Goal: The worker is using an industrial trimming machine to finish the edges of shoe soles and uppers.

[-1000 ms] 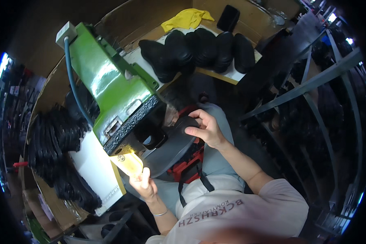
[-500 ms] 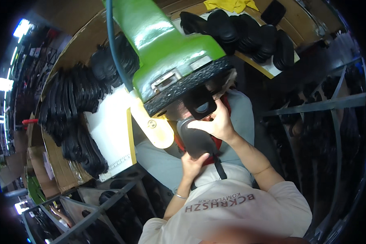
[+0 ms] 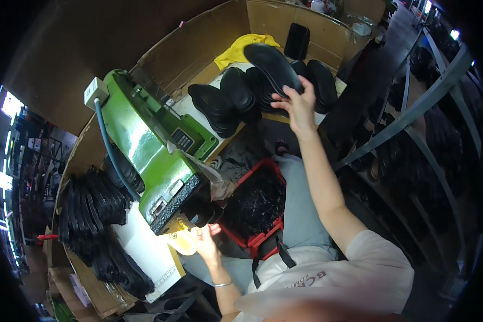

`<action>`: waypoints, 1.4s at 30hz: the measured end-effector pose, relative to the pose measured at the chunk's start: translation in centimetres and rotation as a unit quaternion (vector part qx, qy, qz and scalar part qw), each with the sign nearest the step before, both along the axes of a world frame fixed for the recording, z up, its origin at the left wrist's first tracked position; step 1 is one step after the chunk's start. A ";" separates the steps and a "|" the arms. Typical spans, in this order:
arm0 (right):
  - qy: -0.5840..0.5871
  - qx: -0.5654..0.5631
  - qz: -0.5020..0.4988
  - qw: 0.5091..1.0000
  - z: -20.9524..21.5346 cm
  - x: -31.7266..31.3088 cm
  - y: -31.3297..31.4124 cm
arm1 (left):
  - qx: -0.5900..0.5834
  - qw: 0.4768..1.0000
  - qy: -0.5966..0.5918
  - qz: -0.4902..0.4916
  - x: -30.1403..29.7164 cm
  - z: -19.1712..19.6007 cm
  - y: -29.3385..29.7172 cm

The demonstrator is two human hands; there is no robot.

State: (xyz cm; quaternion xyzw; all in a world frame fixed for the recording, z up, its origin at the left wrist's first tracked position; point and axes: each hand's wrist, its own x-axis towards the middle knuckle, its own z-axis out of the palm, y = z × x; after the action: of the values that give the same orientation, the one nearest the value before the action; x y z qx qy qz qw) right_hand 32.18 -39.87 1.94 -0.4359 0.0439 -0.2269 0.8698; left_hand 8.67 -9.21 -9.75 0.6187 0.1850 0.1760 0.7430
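Observation:
A black shoe sole (image 3: pixel 273 67) slants over the piles at the far side, its near end at the thumb and fingertips of my right hand (image 3: pixel 301 107). Several of that hand's fingers stick out away from it. My left hand (image 3: pixel 205 244) is beside the front of the green machine (image 3: pixel 150 155), next to a pale, brightly lit oval part (image 3: pixel 182 242). No item shows in it, and its fingers are stretched and partly apart. Stacked black soles (image 3: pixel 239 94) lie under and around the held one.
More black soles (image 3: pixel 99 214) crowd the left side by a white board (image 3: pixel 145 252). Between my legs stands a red crate (image 3: pixel 247 236) with dark scraps. A yellow cloth (image 3: pixel 244 49) lies near the cardboard wall (image 3: pixel 198 51). Metal racks (image 3: pixel 408 121) stand on the right.
My right hand has moved far forward with the sole, away from the machine. My left hand has let go of the sole and shifted left to the lit part. The view has turned right.

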 end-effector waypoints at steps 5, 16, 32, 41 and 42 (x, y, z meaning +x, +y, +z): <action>0.086 0.011 0.038 0.996 -3.8 4.2 4.0 | -0.297 0.941 -0.038 0.157 1.4 -3.5 10.6; 0.120 -0.053 0.097 0.987 -4.6 -3.7 4.6 | 0.505 0.795 0.140 0.307 20.2 7.4 18.4; 0.163 0.040 0.548 0.819 -10.8 -18.9 11.2 | 0.170 0.979 -0.108 0.036 -5.9 8.9 8.8; 0.290 -0.045 0.488 0.822 -11.4 -24.8 8.2 | -0.254 0.965 -0.046 -0.048 -4.3 4.9 -2.2; 0.300 -0.056 0.484 0.820 -12.1 -25.8 7.8 | -0.235 0.968 -0.027 -0.080 -4.1 4.6 -3.2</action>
State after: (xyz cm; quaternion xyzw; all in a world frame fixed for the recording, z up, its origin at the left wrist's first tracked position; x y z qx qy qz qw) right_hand 6.41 -32.04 -10.16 -0.4956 0.0735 0.3628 0.7857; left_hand 4.53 -12.42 -5.15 0.4348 0.1512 0.0847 0.8837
